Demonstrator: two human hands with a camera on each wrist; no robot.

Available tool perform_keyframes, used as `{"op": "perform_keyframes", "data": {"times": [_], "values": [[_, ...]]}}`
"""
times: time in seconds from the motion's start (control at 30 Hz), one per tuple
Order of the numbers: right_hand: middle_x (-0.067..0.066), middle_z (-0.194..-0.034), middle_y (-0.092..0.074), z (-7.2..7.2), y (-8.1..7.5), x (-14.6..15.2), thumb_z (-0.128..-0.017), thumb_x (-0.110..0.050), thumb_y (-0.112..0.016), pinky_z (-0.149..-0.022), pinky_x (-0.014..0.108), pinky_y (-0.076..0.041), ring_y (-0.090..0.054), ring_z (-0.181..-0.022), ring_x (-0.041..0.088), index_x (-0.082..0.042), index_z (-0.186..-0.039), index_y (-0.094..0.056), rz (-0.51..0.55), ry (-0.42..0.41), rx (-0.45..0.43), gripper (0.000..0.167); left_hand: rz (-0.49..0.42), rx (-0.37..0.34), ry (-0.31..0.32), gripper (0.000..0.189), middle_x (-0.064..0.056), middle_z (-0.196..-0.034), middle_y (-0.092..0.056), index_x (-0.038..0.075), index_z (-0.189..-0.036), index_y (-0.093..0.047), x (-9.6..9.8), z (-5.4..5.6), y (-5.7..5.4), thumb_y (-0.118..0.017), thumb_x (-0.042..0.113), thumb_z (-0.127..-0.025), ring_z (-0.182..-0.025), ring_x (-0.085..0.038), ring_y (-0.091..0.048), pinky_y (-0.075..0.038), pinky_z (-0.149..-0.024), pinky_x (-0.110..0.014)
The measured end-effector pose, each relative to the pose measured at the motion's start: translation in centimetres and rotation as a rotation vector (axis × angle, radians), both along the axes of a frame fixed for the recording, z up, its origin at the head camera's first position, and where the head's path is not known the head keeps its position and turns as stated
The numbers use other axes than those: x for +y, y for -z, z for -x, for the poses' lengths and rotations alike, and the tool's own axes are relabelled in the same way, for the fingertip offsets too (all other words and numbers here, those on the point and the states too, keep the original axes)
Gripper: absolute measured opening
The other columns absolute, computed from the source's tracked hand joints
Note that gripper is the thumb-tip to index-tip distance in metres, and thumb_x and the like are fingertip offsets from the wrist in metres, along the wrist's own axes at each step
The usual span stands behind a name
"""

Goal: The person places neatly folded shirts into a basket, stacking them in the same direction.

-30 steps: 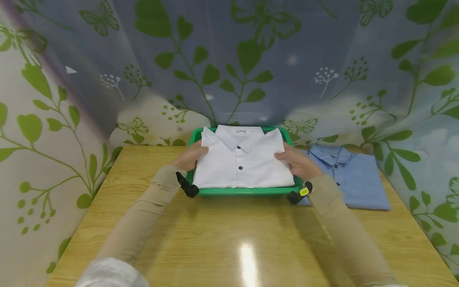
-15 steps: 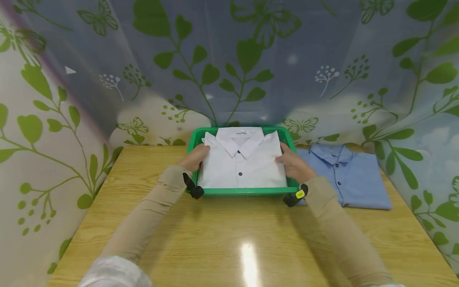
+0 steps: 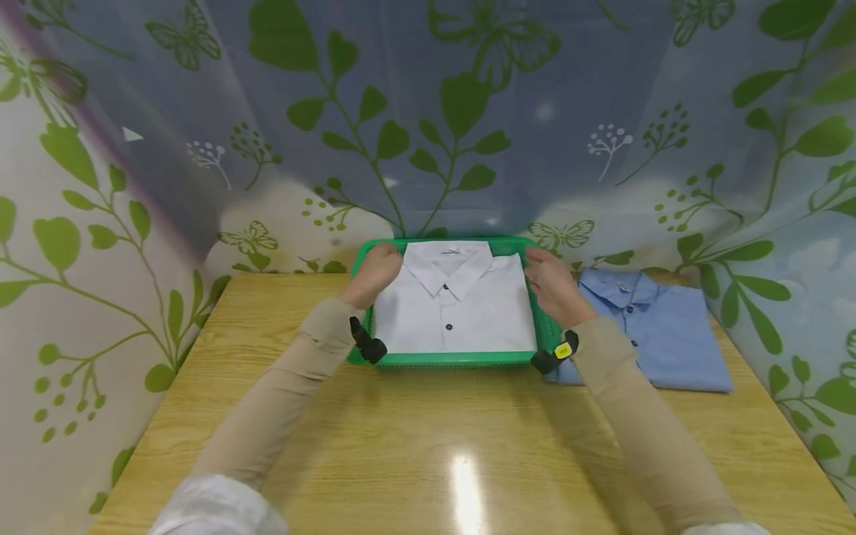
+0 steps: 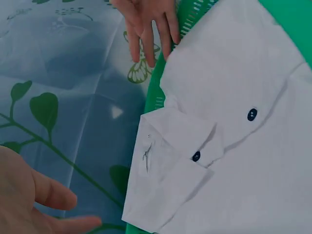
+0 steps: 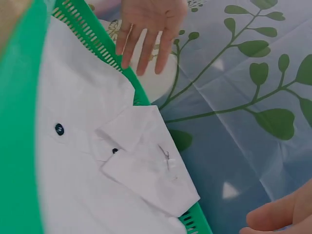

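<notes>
A folded white shirt with dark buttons lies in a green plastic basket, collar toward the wall. My left hand is above the basket's far left corner, beside the shirt's shoulder. My right hand is over the right side of the basket, apart from the shirt. In the left wrist view my left hand has its thumb and a finger extended with nothing between them. The right wrist view catches part of my right hand, also holding nothing.
A folded blue shirt lies on the wooden table right of the basket, partly behind my right wrist. A leaf-patterned curtain hangs right behind the basket. Black wrist cameras are strapped to both wrists.
The white shirt has come down into the basket. Both hands have let go of its sides and moved up toward the basket's far corners. The blue shirt stays put.
</notes>
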State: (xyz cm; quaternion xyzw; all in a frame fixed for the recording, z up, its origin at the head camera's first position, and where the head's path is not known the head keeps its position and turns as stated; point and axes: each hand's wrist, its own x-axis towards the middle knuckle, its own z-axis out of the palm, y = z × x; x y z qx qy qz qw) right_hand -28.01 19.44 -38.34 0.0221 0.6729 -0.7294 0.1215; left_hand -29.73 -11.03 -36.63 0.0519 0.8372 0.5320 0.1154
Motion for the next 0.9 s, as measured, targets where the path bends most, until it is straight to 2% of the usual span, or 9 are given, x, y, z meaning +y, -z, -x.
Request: {"op": "perform_keyframes", "data": {"times": [0.1,0.13,0.2,0.3,0.37,0.47,0.67,0.8,0.9], "values": [[0.01,-0.166,-0.002,0.6,-0.5,-0.3,-0.106,0.0,-0.028,-0.121,0.04,-0.006,0.001,-0.152,0.027,-0.005,-0.159,-0.007,0.003,0.006,0.023,0.057,-0.072,0.018,-0.006,0.044,-0.02,-0.147,-0.04,-0.004,-0.141,-0.044,0.8,0.8,0.1,-0.029,0.018,-0.107,-0.13,-0.038,-0.042,-0.037,-0.105,-0.048],[0.011,-0.166,-0.005,0.9,-0.6,-0.4,-0.106,0.0,-0.028,-0.121,0.04,-0.006,-0.002,-0.152,0.028,-0.004,-0.159,-0.01,0.022,0.001,0.023,0.056,-0.099,0.016,-0.013,0.045,-0.019,-0.15,-0.039,-0.004,-0.145,-0.043,1.1,1.2,0.3,-0.031,0.018,-0.107,-0.132,-0.039,-0.042,-0.037,-0.107,-0.051],[0.014,-0.164,-0.013,1.6,-0.8,-0.8,-0.107,0.0,-0.029,-0.121,0.04,-0.008,-0.012,-0.151,0.03,-0.002,-0.158,-0.016,0.065,-0.008,0.011,0.053,-0.144,0.012,-0.011,0.042,-0.02,-0.144,-0.045,-0.004,-0.139,-0.05,1.5,2.1,0.8,-0.034,0.017,-0.107,-0.125,-0.04,-0.048,-0.04,-0.102,-0.051],[0.018,-0.161,-0.024,2.8,-0.6,-1.3,-0.107,-0.001,-0.031,-0.121,0.042,-0.011,-0.023,-0.147,0.033,0.001,-0.156,-0.023,0.097,-0.07,-0.03,0.049,-0.144,-0.01,0.016,0.039,-0.018,-0.139,-0.051,-0.003,-0.134,-0.056,1.9,3.4,1.8,-0.037,0.017,-0.106,-0.123,-0.039,-0.051,-0.043,-0.101,-0.049],[0.02,-0.158,-0.029,3.7,-0.3,-1.6,-0.107,-0.003,-0.033,-0.12,0.044,-0.014,-0.028,-0.145,0.035,0.002,-0.155,-0.026,0.056,-0.12,-0.054,0.048,-0.118,-0.033,0.035,0.039,-0.017,-0.138,-0.053,-0.002,-0.133,-0.058,1.9,4.3,2.5,-0.038,0.016,-0.105,-0.122,-0.038,-0.052,-0.043,-0.101,-0.049],[0.02,-0.156,-0.034,4.7,0.5,-1.9,-0.107,-0.007,-0.04,-0.119,0.048,-0.015,-0.031,-0.143,0.038,0.001,-0.154,-0.028,-0.078,-0.187,-0.082,0.05,-0.063,-0.064,0.063,0.038,-0.013,-0.139,-0.053,0.003,-0.133,-0.06,1.6,5.1,3.4,-0.038,0.016,-0.105,-0.121,-0.036,-0.052,-0.042,-0.101,-0.049],[0.017,-0.156,-0.035,5.8,1.8,-1.8,-0.104,-0.015,-0.049,-0.118,0.056,-0.013,-0.032,-0.142,0.039,-0.008,-0.158,-0.021,-0.299,-0.219,-0.159,0.061,0.009,-0.107,0.162,0.042,-0.011,-0.147,-0.046,0.007,-0.139,-0.056,0.8,5.4,4.5,-0.032,0.012,-0.105,-0.129,-0.034,-0.043,-0.035,-0.107,-0.049],[0.018,-0.156,-0.035,5.8,2.2,-1.6,-0.104,-0.015,-0.049,-0.117,0.057,-0.014,-0.032,-0.142,0.039,-0.008,-0.159,-0.018,-0.34,-0.235,-0.17,0.064,0.042,-0.11,0.211,0.045,-0.012,-0.149,-0.044,0.005,-0.141,-0.054,0.5,5.4,4.7,-0.028,0.009,-0.105,-0.138,-0.033,-0.037,-0.03,-0.112,-0.05],[0.02,-0.15,-0.043,5.8,2.2,-1.5,-0.104,-0.012,-0.047,-0.115,0.054,-0.025,-0.041,-0.136,0.039,-0.004,-0.154,-0.032,-0.322,-0.167,-0.155,0.053,0.105,-0.036,0.254,0.045,-0.014,-0.149,-0.045,0.002,-0.139,-0.055,0.7,5.2,4.4,-0.027,0.011,-0.105,-0.142,-0.032,-0.033,-0.028,-0.114,-0.047]]}}
